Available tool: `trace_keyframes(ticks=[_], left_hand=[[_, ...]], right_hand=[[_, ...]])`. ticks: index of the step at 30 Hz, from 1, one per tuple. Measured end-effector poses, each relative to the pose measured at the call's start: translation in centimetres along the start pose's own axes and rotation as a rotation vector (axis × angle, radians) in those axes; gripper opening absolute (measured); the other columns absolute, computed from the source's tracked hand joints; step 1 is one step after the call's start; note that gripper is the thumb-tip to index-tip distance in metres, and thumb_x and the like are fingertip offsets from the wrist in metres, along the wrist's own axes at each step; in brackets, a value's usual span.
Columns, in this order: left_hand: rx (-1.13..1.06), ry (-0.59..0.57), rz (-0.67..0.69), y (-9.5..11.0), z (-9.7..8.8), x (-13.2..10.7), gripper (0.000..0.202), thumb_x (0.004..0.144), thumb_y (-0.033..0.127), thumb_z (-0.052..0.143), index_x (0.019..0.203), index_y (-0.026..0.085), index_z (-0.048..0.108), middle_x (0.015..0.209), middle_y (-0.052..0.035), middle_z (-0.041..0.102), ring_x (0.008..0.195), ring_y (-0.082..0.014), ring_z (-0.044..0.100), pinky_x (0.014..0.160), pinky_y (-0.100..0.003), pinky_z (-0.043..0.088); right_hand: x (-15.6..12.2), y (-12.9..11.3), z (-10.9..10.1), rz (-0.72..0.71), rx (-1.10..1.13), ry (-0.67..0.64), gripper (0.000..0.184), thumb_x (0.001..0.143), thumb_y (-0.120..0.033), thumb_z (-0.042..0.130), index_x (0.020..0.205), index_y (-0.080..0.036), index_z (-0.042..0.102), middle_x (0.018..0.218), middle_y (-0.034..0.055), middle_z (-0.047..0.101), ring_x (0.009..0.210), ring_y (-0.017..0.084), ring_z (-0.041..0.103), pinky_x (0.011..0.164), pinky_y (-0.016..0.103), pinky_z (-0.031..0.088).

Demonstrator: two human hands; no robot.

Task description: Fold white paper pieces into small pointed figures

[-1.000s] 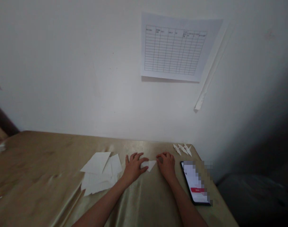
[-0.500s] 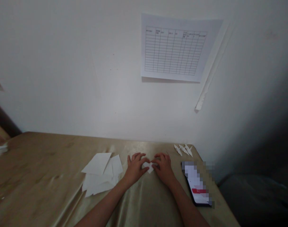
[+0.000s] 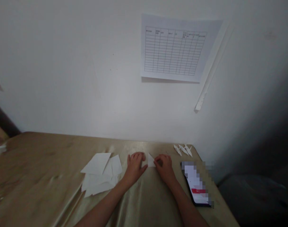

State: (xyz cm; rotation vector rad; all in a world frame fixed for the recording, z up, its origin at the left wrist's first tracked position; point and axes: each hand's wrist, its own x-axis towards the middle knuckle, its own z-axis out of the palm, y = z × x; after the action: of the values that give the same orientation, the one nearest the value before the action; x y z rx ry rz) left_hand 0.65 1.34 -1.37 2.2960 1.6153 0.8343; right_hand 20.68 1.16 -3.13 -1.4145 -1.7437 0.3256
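Observation:
A small folded piece of white paper point(image 3: 150, 161) with a triangular shape sits between my hands at the table's middle. My right hand point(image 3: 164, 165) pinches its right edge between thumb and fingers. On the other side, my left hand point(image 3: 135, 165) is open, its fingers curved and apart, with the thumb tip close by the paper's lower left corner. Whether that thumb touches the paper I cannot tell. Left of my left arm lies a loose stack of white paper sheets point(image 3: 99, 176). Small folded paper shapes point(image 3: 183, 150) lie in a row at the back right.
A phone point(image 3: 196, 186) with a lit screen, partly pixelated, lies right of my right arm. The brown-gold covered table point(image 3: 51, 167) meets a white wall bearing a printed table sheet point(image 3: 174, 49). A dark bulky shape point(image 3: 255, 198) stands beyond the table's right edge.
The paper has turned from a point-down shape to a triangle with its tip up. My left fingers have moved off it, while my right hand keeps its pinch.

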Motion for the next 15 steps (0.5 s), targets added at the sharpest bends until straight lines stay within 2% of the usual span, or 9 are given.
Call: trace_keyframes(ticks=[3,5,10,15], left_hand=[[0.008,-0.022,0.045,0.1,0.0,-0.1,0.016,0.082,0.022,0.070,0.097,0.025,0.066,0.135,-0.0043,0.061,0.131,-0.0308,0.047,0.115,-0.067,0.020],[0.011,-0.044,0.072,0.2,0.0,-0.1,0.018,0.083,0.022,0.070,0.099,0.030,0.070,0.137,-0.0022,0.062,0.134,-0.0314,0.045,0.115,-0.069,0.018],[-0.005,-0.095,0.082,0.5,-0.2,-0.2,0.034,0.085,0.021,0.069,0.115,0.038,0.070,0.140,-0.0009,0.062,0.136,-0.0315,0.043,0.115,-0.072,0.015],[-0.025,-0.106,0.058,0.5,-0.2,-0.2,0.033,0.088,0.026,0.067,0.119,0.037,0.069,0.142,-0.0017,0.061,0.137,-0.0303,0.044,0.116,-0.072,0.013]], right_hand=[[-0.1,-0.1,0.0,0.015,0.058,0.051,0.008,0.086,-0.028,0.063,0.085,-0.023,0.069,0.100,0.0057,0.073,0.106,0.025,0.062,0.112,0.051,0.027],[-0.2,-0.3,0.1,0.009,0.097,0.065,0.009,0.086,-0.029,0.062,0.085,-0.024,0.069,0.101,0.0054,0.073,0.108,0.025,0.062,0.116,0.054,0.022],[-0.3,-0.9,0.4,-0.025,0.158,-0.014,0.009,0.084,-0.029,0.065,0.085,-0.025,0.073,0.105,0.0042,0.075,0.114,0.025,0.062,0.119,0.059,0.015],[-0.3,-1.2,0.2,0.004,0.185,-0.073,0.013,0.086,-0.033,0.065,0.091,-0.027,0.075,0.106,0.0051,0.076,0.115,0.025,0.062,0.120,0.061,0.009]])
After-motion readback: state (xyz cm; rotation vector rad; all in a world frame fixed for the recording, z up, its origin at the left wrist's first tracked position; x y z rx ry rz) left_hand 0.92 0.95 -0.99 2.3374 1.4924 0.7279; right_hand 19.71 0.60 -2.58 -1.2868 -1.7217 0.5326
